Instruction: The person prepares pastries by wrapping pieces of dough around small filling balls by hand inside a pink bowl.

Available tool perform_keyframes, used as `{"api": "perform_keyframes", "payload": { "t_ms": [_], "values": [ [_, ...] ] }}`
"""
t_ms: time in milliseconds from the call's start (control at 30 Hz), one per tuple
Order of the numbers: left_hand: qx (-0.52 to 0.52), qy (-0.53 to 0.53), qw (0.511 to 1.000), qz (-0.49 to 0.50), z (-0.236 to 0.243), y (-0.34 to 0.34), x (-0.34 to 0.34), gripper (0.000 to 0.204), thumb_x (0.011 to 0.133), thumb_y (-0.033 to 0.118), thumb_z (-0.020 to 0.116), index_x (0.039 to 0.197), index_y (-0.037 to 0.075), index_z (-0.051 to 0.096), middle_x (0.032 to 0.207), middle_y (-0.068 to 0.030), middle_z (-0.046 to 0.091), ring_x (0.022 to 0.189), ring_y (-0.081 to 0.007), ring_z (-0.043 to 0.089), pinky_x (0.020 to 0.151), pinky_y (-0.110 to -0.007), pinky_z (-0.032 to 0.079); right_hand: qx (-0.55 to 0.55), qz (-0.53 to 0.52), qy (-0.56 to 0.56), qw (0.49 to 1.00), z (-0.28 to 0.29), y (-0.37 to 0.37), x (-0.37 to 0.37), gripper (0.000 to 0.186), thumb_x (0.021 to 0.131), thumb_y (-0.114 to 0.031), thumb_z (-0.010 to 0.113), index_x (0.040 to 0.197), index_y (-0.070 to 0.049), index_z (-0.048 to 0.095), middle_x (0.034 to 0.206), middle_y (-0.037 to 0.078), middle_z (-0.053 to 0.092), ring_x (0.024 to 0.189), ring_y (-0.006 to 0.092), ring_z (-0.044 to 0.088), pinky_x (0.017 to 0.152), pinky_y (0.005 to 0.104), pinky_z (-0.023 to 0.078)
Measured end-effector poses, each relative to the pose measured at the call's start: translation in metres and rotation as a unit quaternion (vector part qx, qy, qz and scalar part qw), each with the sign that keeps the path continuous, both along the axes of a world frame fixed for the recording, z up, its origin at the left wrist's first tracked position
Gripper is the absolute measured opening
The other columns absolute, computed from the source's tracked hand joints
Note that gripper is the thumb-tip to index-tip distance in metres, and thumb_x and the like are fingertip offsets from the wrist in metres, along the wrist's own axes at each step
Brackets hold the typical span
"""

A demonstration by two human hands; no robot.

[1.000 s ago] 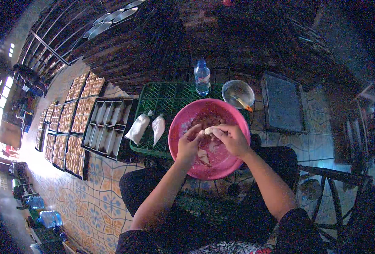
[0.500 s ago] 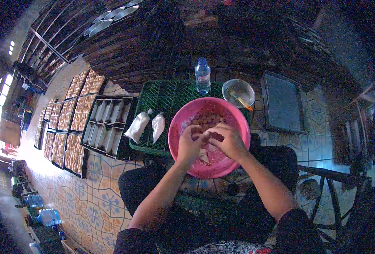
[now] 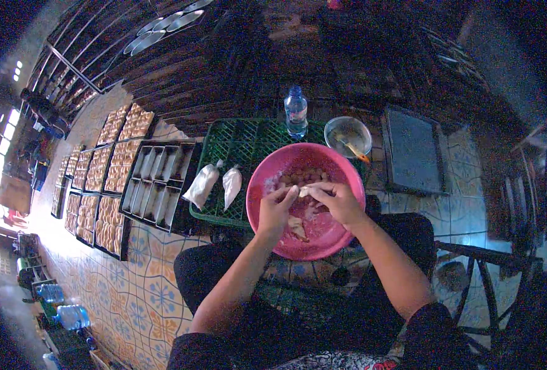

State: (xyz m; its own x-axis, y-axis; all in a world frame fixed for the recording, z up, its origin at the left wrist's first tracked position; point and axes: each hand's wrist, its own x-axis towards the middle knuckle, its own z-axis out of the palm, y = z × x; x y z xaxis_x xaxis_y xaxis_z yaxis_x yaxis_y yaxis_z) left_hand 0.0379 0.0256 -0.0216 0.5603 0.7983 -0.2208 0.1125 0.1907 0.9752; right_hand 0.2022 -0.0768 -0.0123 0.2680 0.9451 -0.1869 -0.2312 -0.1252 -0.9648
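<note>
Over a pink basin [image 3: 267, 237], both my hands meet at the fingertips around a small pale piece of dough [image 3: 304, 192]. My left hand [image 3: 277, 211] pinches its near end between thumb and index finger. On the other side, my right hand [image 3: 341, 205] grips it with thumb and fingers. Small brownish balls [image 3: 310, 175] lie in the far part of the basin, partly behind my fingers. Below my hands, a larger torn pale piece [image 3: 297, 229] rests on the basin's bottom, with white powder about it.
Behind the basin, a green plastic crate [image 3: 242, 139] bears two bags of white powder [image 3: 203, 185], a water bottle [image 3: 296, 112] and a metal bowl [image 3: 342, 127] with an orange-handled tool. Left on the tiled floor are moulded pans [image 3: 156, 185] and bread trays [image 3: 110, 222]. A flat tray [image 3: 414, 151] lies right.
My fingertips have drawn slightly apart, and the pale piece between them now shows plainly. My right hand has turned a little and more of the basin's bottom is visible.
</note>
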Motion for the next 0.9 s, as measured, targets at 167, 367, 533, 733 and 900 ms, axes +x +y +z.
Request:
{"api": "perform_keyframes", "payload": {
  "t_ms": [167,367,533,733,900],
  "values": [
    [-0.056,0.043,0.997,-0.028,0.001,-0.010,-0.010,0.030,0.099,0.025,0.067,0.112,-0.001,0.074,0.095,-0.0043,0.073,0.088,-0.0090,0.064,0.081,-0.026,0.052,-0.055,0.003,-0.232,0.971,0.010,0.005,-0.003,0.024,0.092,-0.017,0.075,0.112,-0.006,0.071,0.101,0.004,0.071,0.086,0.0108,0.067,0.074,0.0278,0.054],
    [-0.093,-0.001,0.995,-0.042,-0.003,-0.011,-0.008,0.031,0.099,0.025,0.067,0.114,-0.002,0.071,0.104,-0.0082,0.072,0.096,-0.0146,0.067,0.085,-0.029,0.053,0.116,-0.019,-0.380,0.917,0.005,0.004,-0.010,0.021,0.084,-0.010,0.078,0.103,-0.005,0.071,0.096,0.008,0.071,0.090,0.0203,0.068,0.078,0.0340,0.053],
    [0.002,0.024,0.999,0.026,-0.012,-0.013,-0.004,0.025,0.096,0.016,0.071,0.114,-0.001,0.070,0.096,-0.0077,0.073,0.090,-0.0106,0.066,0.078,-0.024,0.054,0.073,-0.012,-0.410,0.909,0.005,0.003,-0.012,0.019,0.080,-0.007,0.076,0.099,-0.006,0.071,0.093,0.011,0.068,0.088,0.0273,0.067,0.077,0.0376,0.053],
    [-0.209,-0.037,0.976,-0.037,-0.003,-0.016,0.000,0.028,0.096,0.020,0.072,0.115,0.001,0.067,0.097,-0.0062,0.072,0.084,-0.0118,0.068,0.075,-0.026,0.056,0.044,-0.024,-0.456,0.889,0.008,-0.001,-0.011,0.015,0.080,-0.006,0.075,0.094,-0.006,0.070,0.087,0.011,0.064,0.085,0.0262,0.066,0.076,0.0366,0.053],
    [-0.071,0.082,0.993,-0.035,0.006,-0.015,-0.002,0.026,0.097,0.023,0.070,0.113,0.002,0.070,0.099,-0.0061,0.071,0.087,-0.0127,0.067,0.074,-0.028,0.056,0.079,0.002,-0.419,0.905,-0.007,0.002,-0.009,0.015,0.086,-0.008,0.076,0.099,-0.004,0.069,0.089,0.004,0.065,0.090,0.0162,0.068,0.079,0.0302,0.055]
  ]
}}
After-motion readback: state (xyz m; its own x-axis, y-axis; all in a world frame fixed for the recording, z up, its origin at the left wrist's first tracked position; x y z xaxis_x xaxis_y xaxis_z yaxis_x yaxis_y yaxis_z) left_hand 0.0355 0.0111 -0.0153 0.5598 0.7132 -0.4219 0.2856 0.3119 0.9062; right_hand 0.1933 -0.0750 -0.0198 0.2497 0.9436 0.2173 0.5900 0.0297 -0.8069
